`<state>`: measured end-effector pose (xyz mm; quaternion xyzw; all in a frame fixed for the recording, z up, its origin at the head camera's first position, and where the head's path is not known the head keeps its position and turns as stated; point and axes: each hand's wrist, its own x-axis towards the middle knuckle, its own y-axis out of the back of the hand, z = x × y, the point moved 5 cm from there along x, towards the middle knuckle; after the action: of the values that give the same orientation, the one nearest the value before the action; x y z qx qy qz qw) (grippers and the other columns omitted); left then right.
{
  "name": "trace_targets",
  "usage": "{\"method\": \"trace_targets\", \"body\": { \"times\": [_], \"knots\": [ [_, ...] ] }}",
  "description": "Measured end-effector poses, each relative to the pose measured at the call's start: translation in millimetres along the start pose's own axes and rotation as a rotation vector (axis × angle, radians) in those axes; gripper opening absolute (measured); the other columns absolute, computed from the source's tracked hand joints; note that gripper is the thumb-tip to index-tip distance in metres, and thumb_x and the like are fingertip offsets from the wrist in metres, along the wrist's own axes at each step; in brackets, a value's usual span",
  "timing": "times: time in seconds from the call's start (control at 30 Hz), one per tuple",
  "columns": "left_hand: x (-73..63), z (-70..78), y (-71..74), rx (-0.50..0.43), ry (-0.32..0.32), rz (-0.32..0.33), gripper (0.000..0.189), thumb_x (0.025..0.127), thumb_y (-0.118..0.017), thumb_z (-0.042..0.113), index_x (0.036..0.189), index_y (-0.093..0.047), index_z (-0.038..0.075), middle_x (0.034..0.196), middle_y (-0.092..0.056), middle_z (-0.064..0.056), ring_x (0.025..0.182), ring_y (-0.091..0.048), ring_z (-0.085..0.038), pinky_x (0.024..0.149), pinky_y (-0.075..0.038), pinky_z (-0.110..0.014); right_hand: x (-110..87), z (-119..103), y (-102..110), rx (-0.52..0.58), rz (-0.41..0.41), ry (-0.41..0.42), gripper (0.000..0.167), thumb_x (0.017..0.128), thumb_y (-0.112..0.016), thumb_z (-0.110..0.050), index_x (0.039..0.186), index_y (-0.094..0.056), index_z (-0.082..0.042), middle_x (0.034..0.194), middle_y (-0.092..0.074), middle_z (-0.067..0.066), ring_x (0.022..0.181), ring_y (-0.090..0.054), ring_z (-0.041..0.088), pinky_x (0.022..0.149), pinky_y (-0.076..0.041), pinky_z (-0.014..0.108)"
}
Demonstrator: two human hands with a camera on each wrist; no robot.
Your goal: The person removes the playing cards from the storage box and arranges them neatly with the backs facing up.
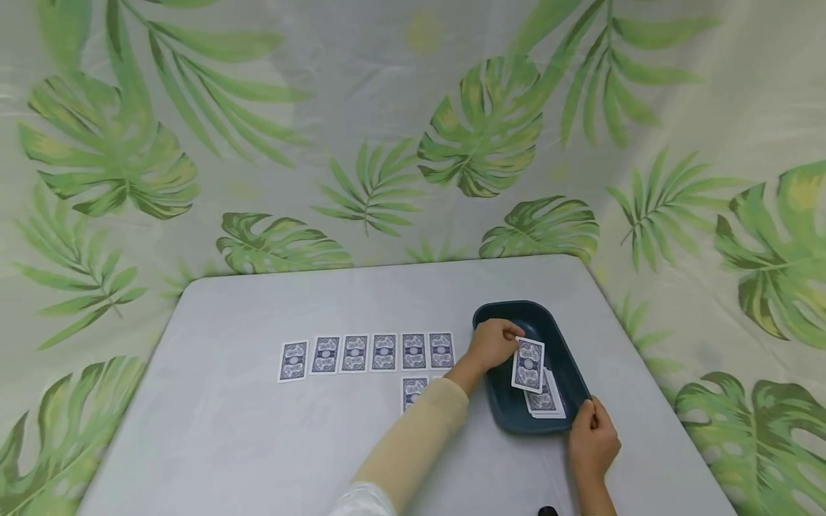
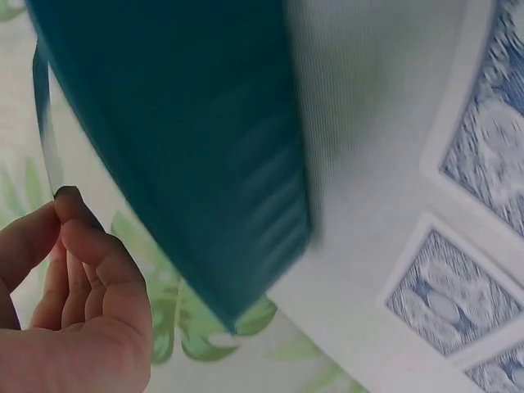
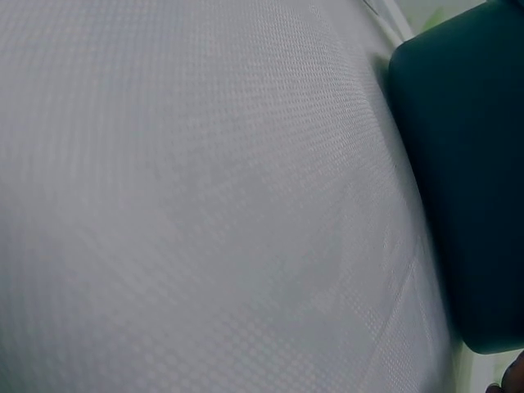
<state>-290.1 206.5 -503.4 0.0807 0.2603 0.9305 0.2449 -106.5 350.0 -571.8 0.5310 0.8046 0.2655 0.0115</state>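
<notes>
Pinching the card (image 1: 528, 365) at its upper-left corner: left hand (image 1: 493, 344), right of center in head view. We read its long axis near up-down, overlapping the pile (image 1: 548, 407) in the tray (image 1: 500, 394). Right hand (image 1: 594, 438) grips the tray's lower-right corner, farther from the card.

Left wrist: card nearly edge-on, far left, thumb-and-finger pinch.

Right wrist: tray at right edge; hand barely visible lower right, we can't tell its grip there.

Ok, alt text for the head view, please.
The left hand pinches a blue-backed playing card over a teal tray holding more cards; the right hand grips the tray's near right corner. Left of the tray, six face-down cards form a row on the white table, at least one more below, partly hidden by the left sleeve.
</notes>
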Motion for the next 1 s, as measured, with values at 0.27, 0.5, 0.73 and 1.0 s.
{"method": "trace_targets", "body": {
  "times": [0.27, 0.5, 0.73, 1.0],
  "knots": [
    [-7.3, -2.9, 32.5, -0.146, 0.056, -0.005, 0.017, 0.091, -0.066, 0.007, 0.105, -0.075, 0.010, 0.089, -0.067, 0.003, 0.079, -0.060, -0.008, 0.067, -0.048, -0.022, 1.4, 2.3, -0.4, 0.021, 0.006, 0.003, 0.029, 0.097, -0.051, -0.013, 0.112, -0.068, 0.005, 0.101, -0.068, 0.025, 0.073, -0.034, -0.021, 0.066, -0.034, 0.017],
    [-18.5, -10.8, 57.3, -0.168, 0.061, 0.018, 0.017, 0.091, -0.066, 0.009, 0.106, -0.075, 0.012, 0.093, -0.068, 0.002, 0.085, -0.062, -0.010, 0.069, -0.049, -0.023, 1.0, 2.3, -1.8, 0.013, -0.002, -0.006, 0.030, 0.097, -0.051, -0.015, 0.113, -0.068, 0.004, 0.102, -0.068, 0.024, 0.073, -0.034, -0.021, 0.067, -0.033, 0.017],
    [-33.9, -27.0, 71.9, -0.185, 0.103, 0.040, 0.017, 0.092, -0.066, 0.009, 0.106, -0.075, 0.013, 0.090, -0.068, 0.003, 0.077, -0.061, -0.009, 0.066, -0.048, -0.024, 1.7, 5.0, -3.4, 0.004, -0.002, -0.025, 0.032, 0.098, -0.051, -0.019, 0.114, -0.069, 0.002, 0.103, -0.069, 0.018, 0.074, -0.034, -0.022, 0.067, -0.030, 0.012],
    [-49.8, -44.2, 84.5, -0.213, 0.092, 0.073, 0.018, 0.091, -0.067, 0.009, 0.106, -0.075, 0.011, 0.088, -0.070, 0.002, 0.077, -0.061, -0.007, 0.066, -0.048, -0.024, 0.1, 3.6, -3.8, 0.046, 0.006, -0.022, 0.032, 0.097, -0.051, -0.018, 0.114, -0.068, 0.003, 0.083, -0.064, -0.025, 0.073, -0.037, -0.018, 0.067, -0.030, 0.012]
  ]
}}
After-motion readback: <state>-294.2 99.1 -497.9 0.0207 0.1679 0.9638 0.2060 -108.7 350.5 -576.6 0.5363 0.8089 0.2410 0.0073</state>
